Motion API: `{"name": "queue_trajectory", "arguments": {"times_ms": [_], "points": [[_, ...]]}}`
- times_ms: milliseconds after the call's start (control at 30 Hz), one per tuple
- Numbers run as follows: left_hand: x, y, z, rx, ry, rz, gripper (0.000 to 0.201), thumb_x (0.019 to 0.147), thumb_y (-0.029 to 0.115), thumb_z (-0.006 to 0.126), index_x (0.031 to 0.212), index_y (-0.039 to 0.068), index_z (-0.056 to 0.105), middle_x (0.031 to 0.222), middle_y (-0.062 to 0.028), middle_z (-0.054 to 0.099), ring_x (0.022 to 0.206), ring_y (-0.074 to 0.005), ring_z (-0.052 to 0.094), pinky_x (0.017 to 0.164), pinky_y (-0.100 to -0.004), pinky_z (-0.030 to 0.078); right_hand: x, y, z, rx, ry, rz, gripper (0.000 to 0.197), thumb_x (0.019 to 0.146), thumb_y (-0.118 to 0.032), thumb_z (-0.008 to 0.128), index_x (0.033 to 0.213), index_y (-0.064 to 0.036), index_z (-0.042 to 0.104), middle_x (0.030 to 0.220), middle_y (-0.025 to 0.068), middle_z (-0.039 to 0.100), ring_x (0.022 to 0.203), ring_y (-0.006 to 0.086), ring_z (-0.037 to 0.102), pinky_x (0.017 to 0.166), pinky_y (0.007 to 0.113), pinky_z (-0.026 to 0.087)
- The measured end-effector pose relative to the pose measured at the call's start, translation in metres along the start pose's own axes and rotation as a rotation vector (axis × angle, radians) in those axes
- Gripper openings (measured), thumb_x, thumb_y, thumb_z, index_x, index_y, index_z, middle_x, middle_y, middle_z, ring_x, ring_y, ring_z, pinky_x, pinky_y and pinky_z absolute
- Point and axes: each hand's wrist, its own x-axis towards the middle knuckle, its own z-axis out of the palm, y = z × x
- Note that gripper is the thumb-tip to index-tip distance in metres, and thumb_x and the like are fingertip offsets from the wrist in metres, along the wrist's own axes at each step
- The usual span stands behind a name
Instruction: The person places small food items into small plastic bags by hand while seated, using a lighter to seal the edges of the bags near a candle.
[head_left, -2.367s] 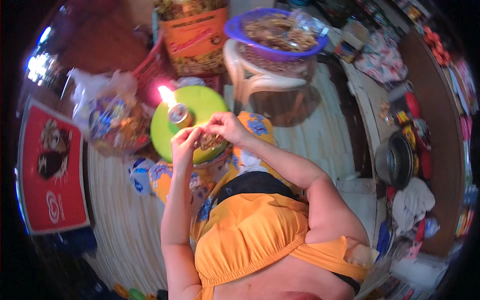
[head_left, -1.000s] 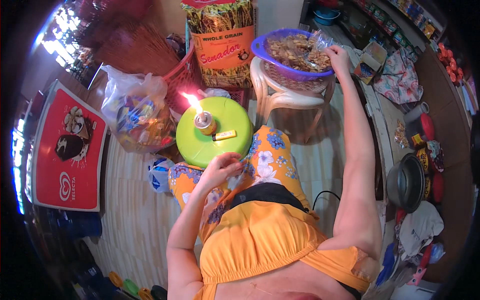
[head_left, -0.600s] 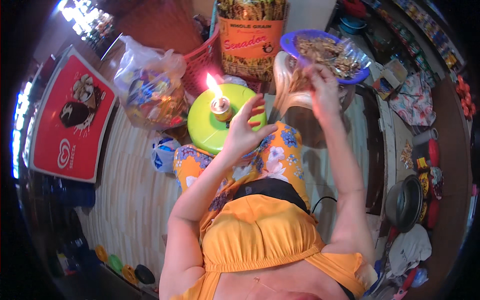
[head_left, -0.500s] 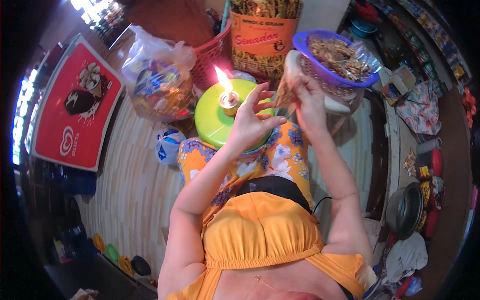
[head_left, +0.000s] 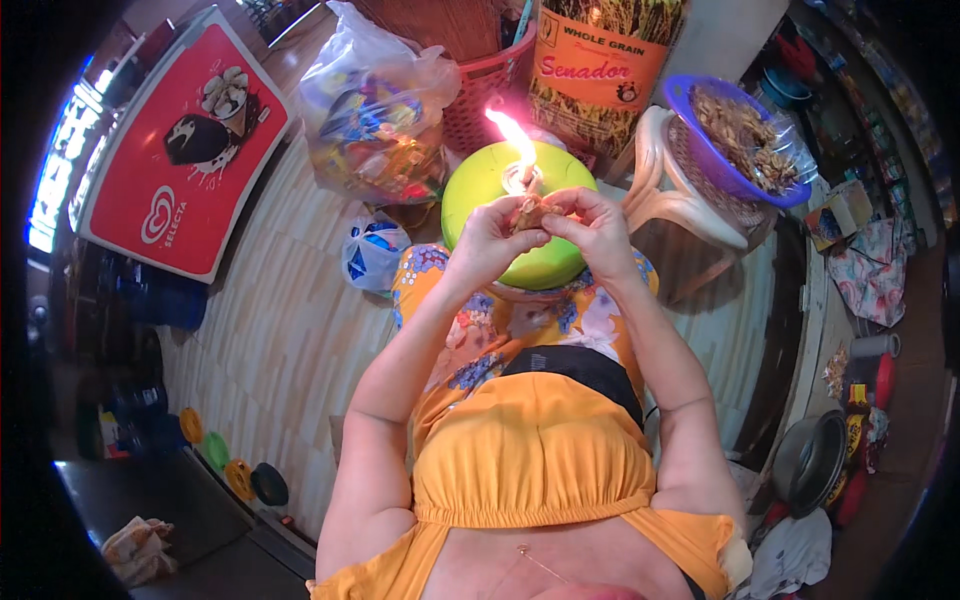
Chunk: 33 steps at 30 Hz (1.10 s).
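I am sitting on the floor, and the biggest thing near me is the red freezer lid point(head_left: 180, 140) on my left side. Ahead of me a tall printed sack point(head_left: 600, 60) is standing, and beside it a white plastic chair point(head_left: 680, 200) is carrying a purple basket point(head_left: 735, 140) full of small brown snacks. A clear bag of coloured packets point(head_left: 375, 120) is lying to the left of the green round stool point(head_left: 505, 215), which is just in front of my knees. On this stool a small candle point(head_left: 520, 178) is burning with a tall flame point(head_left: 510, 130).

My left hand point(head_left: 485, 240) and my right hand point(head_left: 600, 225) are meeting together above the stool, and the fingertips of both are pinching one small brown packet point(head_left: 530, 212), closed on it from two sides. The packet is sitting just below the flame, very near to the candle.

I think I am working the packet's edge at the flame. To do this well, I am judging that only the thin edge should go near the fire, my fingers should stay back from it, and both hands should stay steady.
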Motion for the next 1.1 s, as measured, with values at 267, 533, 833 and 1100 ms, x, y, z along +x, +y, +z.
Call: {"name": "queue_trajectory", "arguments": {"times_ms": [267, 533, 833, 1100], "points": [[-0.007, 0.003, -0.004, -0.150, 0.069, 0.010, 0.032, 0.078, 0.009, 0.063, 0.105, -0.003, 0.052, 0.088, -0.0084, 0.062, 0.080, -0.0121, 0.060, 0.072, -0.0236, 0.049, 0.003, 0.005, 0.007, -0.010, 0.019, 0.035, 0.011, 0.080, -0.009, 0.059, 0.087, -0.0014, 0.063, 0.073, -0.0006, 0.060, 0.066, 0.0047, 0.053, 0.058, 0.019, 0.043], [-0.006, -0.013, -0.017, -0.023, 0.262, -0.047, 0.010, 0.077, 0.007, 0.060, 0.078, -0.002, 0.064, 0.068, -0.0048, 0.062, 0.061, -0.0074, 0.055, 0.055, -0.0208, 0.045, 0.001, 0.016, 0.013, -0.114, -0.044, 0.081, 0.009, 0.080, -0.006, 0.058, 0.084, 0.0003, 0.062, 0.071, 0.0005, 0.060, 0.060, 0.0044, 0.052, 0.055, 0.018, 0.043], [-0.007, -0.020, -0.020, -0.063, 0.217, -0.043, 0.011, 0.078, 0.003, 0.055, 0.086, -0.003, 0.061, 0.077, -0.0070, 0.063, 0.068, -0.0093, 0.058, 0.062, -0.0222, 0.048, 0.001, 0.024, 0.009, -0.087, -0.034, 0.120, 0.009, 0.080, -0.002, 0.055, 0.086, 0.0019, 0.060, 0.069, 0.0025, 0.059, 0.058, 0.0062, 0.053, 0.053, 0.019, 0.044], [-0.006, -0.028, -0.025, -0.351, 0.241, -0.117, 0.015, 0.081, 0.010, 0.049, 0.092, 0.001, 0.056, 0.082, -0.0100, 0.062, 0.074, -0.0143, 0.061, 0.066, -0.0271, 0.050, -0.002, 0.028, 0.012, -0.042, -0.034, 0.117, 0.012, 0.081, -0.001, 0.050, 0.087, 0.0016, 0.060, 0.067, 0.0030, 0.059, 0.056, 0.0071, 0.054, 0.052, 0.020, 0.044]]}}
